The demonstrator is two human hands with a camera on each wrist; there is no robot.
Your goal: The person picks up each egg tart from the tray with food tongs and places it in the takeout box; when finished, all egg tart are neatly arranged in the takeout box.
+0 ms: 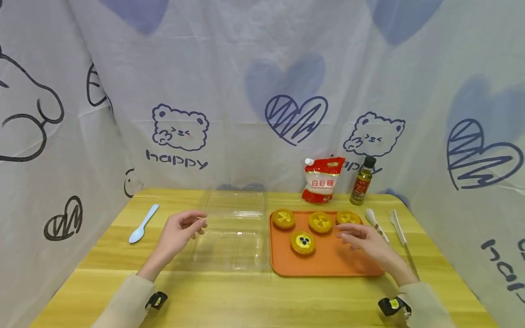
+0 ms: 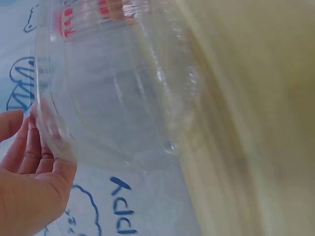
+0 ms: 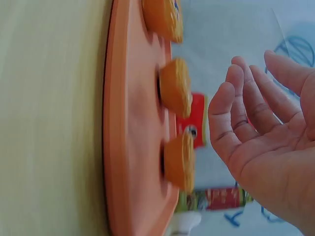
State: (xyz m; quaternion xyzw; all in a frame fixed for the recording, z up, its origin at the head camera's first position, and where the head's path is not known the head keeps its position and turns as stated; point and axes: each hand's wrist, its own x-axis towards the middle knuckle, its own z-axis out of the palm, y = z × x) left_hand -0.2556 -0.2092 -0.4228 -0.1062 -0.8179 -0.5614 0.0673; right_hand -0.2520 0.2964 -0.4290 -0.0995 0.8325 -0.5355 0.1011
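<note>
My left hand (image 1: 184, 230) hovers at the left side of a clear plastic clamshell box (image 1: 231, 250), which lies unfolded on the table. In the left wrist view its loosely bent fingers overlap the edge of the clear plastic (image 2: 113, 88); no grip shows. My right hand (image 1: 362, 239) is held above the right part of an orange tray (image 1: 328, 266), fingers relaxed and nothing in them. Several egg tarts sit on that tray: one topped with dark blue berries (image 1: 302, 243), the others, such as the back-left tart (image 1: 283, 219), with pale yellow pieces.
Behind the tray stand a red and white sugar bag (image 1: 321, 180) and an oil bottle (image 1: 363, 181). White-handled tongs (image 1: 376, 224) and a white-handled knife (image 1: 398, 228) lie to the right. A pale blue spoon (image 1: 143, 224) rests at the left. A printed curtain (image 1: 234, 150) surrounds the table.
</note>
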